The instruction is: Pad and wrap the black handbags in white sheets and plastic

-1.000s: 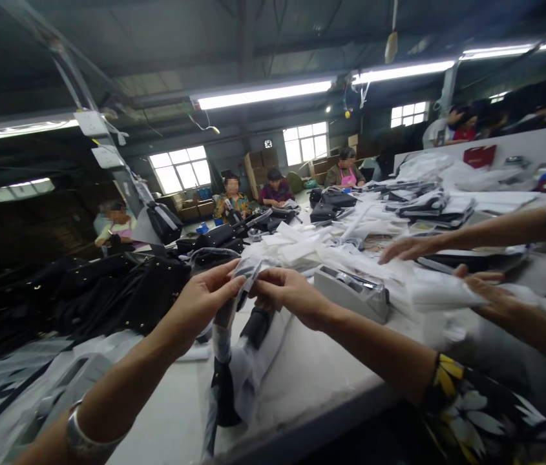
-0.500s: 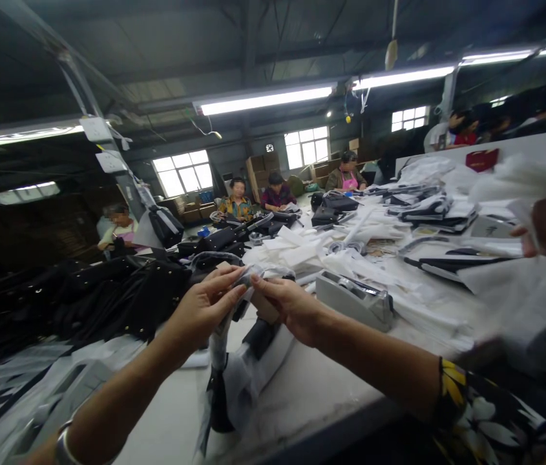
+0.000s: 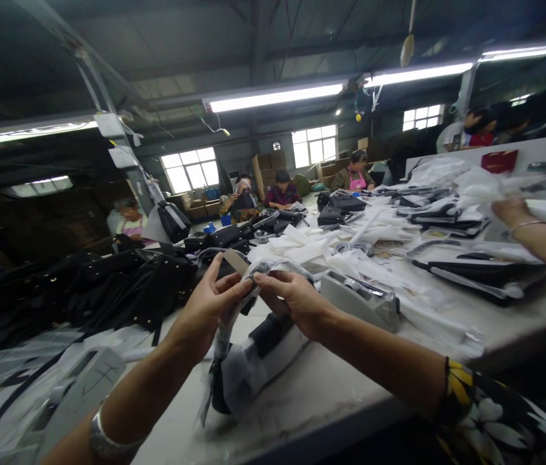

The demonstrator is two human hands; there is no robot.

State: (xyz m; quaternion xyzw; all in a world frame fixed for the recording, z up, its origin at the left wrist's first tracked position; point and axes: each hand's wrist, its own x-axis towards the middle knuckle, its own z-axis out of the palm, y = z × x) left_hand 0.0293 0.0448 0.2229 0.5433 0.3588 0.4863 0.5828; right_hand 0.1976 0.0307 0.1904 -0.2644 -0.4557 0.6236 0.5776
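Protruding now, tape strip (image 3: 236, 261) above left hand (image 3: 205, 310).

The left hand (image 3: 207, 310) and right hand (image 3: 292, 300) cover the top of the wrapped black strap (image 3: 234, 374), a co-worker's arm (image 3: 539, 236) is cut by the right edge, and distant workers' faces are blurred.

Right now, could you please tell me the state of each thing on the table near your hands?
left hand: pinching the plastic wrap.
right hand: pinching the same wrap.
plastic wrap: bunched between both hands.
black item: lying partly wrapped on the table.
tape dispenser: standing untouched.
black bags: piled at left.
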